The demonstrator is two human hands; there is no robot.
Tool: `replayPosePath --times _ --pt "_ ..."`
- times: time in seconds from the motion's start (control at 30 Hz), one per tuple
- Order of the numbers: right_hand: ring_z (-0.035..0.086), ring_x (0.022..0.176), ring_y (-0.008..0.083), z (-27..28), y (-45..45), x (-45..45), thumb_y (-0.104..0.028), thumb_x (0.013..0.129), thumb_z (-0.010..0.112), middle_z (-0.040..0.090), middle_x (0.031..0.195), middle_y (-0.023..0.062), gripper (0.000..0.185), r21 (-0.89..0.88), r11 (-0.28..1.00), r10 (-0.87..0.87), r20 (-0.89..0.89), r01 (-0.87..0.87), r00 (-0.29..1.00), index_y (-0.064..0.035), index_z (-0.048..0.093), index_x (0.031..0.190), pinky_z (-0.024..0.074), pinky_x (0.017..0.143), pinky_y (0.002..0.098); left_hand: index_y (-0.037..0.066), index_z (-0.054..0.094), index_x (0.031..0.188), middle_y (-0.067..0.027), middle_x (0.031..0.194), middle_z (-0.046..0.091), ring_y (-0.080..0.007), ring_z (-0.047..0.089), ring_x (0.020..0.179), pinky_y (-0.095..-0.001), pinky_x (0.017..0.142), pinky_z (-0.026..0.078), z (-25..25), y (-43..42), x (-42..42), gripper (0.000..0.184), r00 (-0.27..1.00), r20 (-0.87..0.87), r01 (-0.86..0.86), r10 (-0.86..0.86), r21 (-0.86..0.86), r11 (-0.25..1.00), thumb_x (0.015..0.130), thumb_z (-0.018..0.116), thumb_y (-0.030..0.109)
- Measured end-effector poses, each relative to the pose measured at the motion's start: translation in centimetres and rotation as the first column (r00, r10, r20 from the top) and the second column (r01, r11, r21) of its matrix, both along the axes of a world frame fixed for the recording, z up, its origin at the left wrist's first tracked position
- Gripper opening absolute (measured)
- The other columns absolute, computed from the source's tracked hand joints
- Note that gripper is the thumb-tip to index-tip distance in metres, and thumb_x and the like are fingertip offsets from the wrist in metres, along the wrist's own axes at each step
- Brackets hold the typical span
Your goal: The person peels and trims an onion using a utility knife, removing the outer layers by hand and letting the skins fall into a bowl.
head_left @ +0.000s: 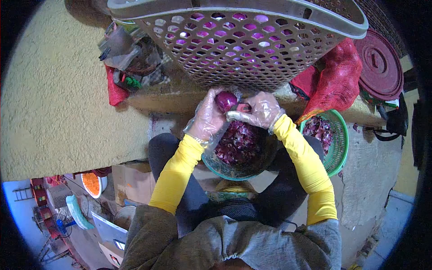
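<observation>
A shiny purple onion (226, 101) rests in my left hand (209, 115), which wears a clear plastic glove with the fingers curled round it. Close beside it, my right hand (262, 111), also gloved, grips a small tool with a red handle (243, 107) against the onion's right side; its blade is hard to make out. Below both hands, a round basin (265, 163) between my legs holds purple onion skins and scraps (237, 144).
A large grey perforated basket (234, 49) of purple onions stands just ahead. On the right are a green basket (344, 135) with more scraps, a red mesh sack (342, 76) and a dark red lid (380, 65). Plastic bags (123, 47) lie at the upper left.
</observation>
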State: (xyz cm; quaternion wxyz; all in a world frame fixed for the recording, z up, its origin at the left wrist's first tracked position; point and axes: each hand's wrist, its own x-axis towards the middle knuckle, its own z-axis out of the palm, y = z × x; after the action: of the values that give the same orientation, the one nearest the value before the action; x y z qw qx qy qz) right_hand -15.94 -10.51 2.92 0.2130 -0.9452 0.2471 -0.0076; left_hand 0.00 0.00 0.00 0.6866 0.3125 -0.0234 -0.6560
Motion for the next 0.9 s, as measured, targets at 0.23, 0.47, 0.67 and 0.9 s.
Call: replayPosePath --times 0.23,0.47,0.67,0.9 --pt "0.066 0.062 0.0352 -0.2 0.4 -0.1 -0.074 0.068 0.07 0.066 0.064 0.0143 0.062 0.043 0.992 -0.123 0.316 0.115 0.941 -0.0138 0.074 0.082 0.0527 0.062 0.0443 0.005 0.061 0.109 -0.0128 0.109 0.067 -0.0283 0.064 0.101 -0.0446 0.093 0.051 -0.3 0.0 0.3 0.031 0.998 -0.063 0.02 -0.027 -0.11 0.994 0.099 0.047 0.031" --pt "0.067 0.066 0.0372 -1.2 0.5 0.1 -0.076 0.073 0.063 0.066 0.067 0.016 0.062 0.033 0.995 -0.101 0.341 0.095 0.935 -0.0161 0.075 0.083 0.0534 0.064 0.0461 0.005 0.063 0.104 -0.0116 0.106 0.068 -0.026 0.064 0.098 -0.0409 0.092 0.052 -0.4 0.2 0.3 0.027 1.0 -0.011 -0.024 0.024 -0.037 0.999 0.098 0.048 0.027" --pt "0.064 0.062 0.036 -1.2 0.4 0.2 -0.063 0.079 0.069 0.063 0.064 0.0172 0.053 0.211 0.973 -0.136 0.202 0.093 0.97 -0.01 0.073 0.077 0.0497 0.06 0.0442 0.006 0.062 0.104 -0.0102 0.102 0.067 -0.0252 0.063 0.094 -0.0404 0.089 0.051 0.0 0.2 -0.2 0.026 0.996 -0.005 -0.091 0.091 0.0 0.996 0.098 0.05 0.028" --pt "0.062 0.056 0.0357 -0.5 0.1 -0.2 -0.069 0.08 0.063 0.061 0.059 0.0171 0.056 0.017 1.0 0.023 0.149 -0.026 0.989 -0.0149 0.075 0.075 0.0476 0.056 0.0448 0.006 0.059 0.111 -0.0123 0.108 0.065 -0.0274 0.062 0.103 -0.0439 0.097 0.049 -1.1 0.3 0.3 0.027 0.998 0.032 -0.058 0.059 -0.022 0.998 0.1 0.048 0.029"
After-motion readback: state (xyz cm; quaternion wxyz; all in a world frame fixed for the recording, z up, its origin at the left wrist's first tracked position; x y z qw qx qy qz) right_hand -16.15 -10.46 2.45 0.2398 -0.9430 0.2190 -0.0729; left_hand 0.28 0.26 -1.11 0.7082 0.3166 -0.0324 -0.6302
